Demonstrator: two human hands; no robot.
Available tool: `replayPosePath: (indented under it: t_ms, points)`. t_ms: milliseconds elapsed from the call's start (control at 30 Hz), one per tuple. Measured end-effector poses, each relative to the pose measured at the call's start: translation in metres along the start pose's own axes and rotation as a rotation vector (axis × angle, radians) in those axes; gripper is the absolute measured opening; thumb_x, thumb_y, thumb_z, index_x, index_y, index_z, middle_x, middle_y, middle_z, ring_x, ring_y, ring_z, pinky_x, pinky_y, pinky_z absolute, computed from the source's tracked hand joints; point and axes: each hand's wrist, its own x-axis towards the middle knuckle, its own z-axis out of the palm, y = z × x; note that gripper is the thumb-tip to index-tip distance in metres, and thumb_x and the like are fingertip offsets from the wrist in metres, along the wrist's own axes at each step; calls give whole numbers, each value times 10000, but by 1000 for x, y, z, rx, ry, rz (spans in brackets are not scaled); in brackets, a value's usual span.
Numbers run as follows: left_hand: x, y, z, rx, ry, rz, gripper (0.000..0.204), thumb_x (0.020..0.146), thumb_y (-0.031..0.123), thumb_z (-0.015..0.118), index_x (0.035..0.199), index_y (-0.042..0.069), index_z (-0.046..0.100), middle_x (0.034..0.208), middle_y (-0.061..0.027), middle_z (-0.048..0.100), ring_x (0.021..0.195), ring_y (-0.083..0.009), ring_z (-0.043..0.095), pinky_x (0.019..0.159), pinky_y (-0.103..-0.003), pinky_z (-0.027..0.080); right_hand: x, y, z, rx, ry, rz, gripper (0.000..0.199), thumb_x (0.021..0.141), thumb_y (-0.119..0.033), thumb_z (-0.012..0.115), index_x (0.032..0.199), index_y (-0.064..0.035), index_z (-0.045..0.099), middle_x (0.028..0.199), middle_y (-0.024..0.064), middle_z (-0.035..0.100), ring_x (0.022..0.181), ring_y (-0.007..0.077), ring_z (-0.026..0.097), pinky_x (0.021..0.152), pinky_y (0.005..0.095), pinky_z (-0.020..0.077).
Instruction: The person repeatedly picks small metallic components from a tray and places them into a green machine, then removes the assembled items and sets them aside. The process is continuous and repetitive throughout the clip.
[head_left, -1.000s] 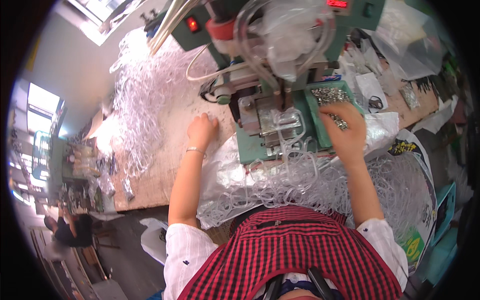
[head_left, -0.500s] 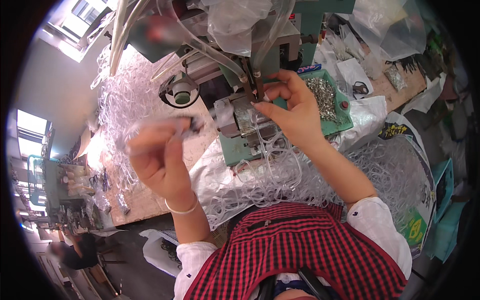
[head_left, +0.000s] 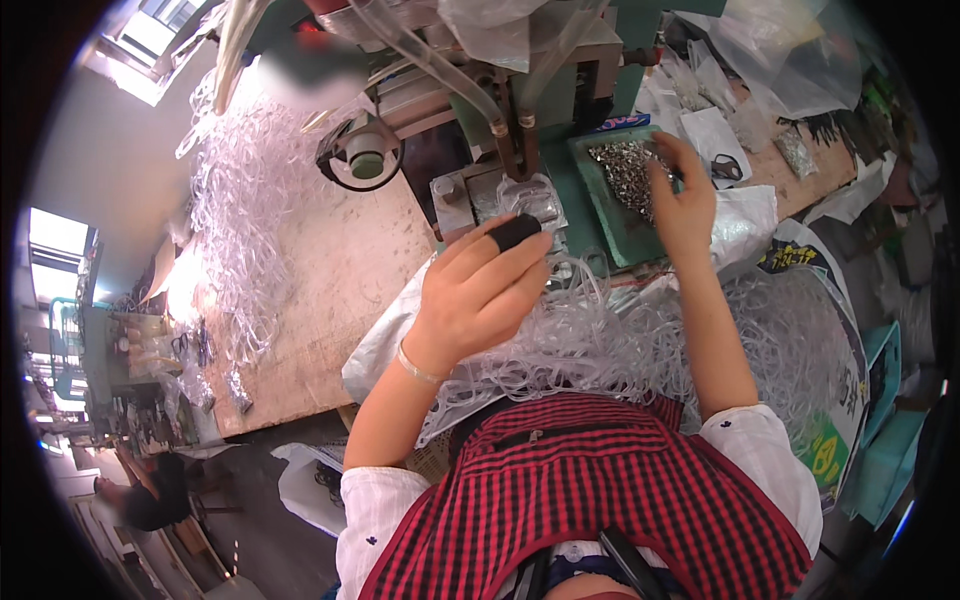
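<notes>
My left hand (head_left: 480, 290), with a black cot on its forefinger, reaches forward over a heap of clear plastic strips (head_left: 600, 345). Its fingers are pinched on a strip right beside the metal fixture (head_left: 500, 200) of a green press machine (head_left: 590, 95). My right hand (head_left: 688, 200) is stretched out to the green tray (head_left: 600, 215) on the machine's right. Its fingertips pinch into the pile of small metal parts (head_left: 622, 165) lying there. A red checked apron (head_left: 590, 490) covers my front at the bottom.
A wooden bench (head_left: 330, 290) runs to the left, with more clear strips (head_left: 235, 210) heaped along its far edge. Plastic bags and small packets (head_left: 740, 90) crowd the bench right of the machine. Hoses (head_left: 450, 70) hang over the fixture. Another person (head_left: 150, 495) sits low at the left.
My left hand came down from mid-air at the left to the strips by the fixture. My right hand left the fixture and went right to the tray of metal parts.
</notes>
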Motion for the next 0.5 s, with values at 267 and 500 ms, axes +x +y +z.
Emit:
replayPosePath:
  t_ms: [267,500]
  points:
    - [-10,0,0,49,-3,59,288,730,8,807,962,48,641,1085,-118,740,854,-284,719,813,-428,657,-52,4,-61,-572,-158,-78,324,828,-111,758,1147,-79,715,948,120,704,903,298,657,807,406,520]
    - [-15,0,10,23,62,52,257,770,-32,782,969,20,628,1095,-138,734,896,-304,724,881,-482,648,-60,20,-4,-323,179,-237,119,815,-16,755,922,-65,739,853,86,706,797,292,643,733,391,497]
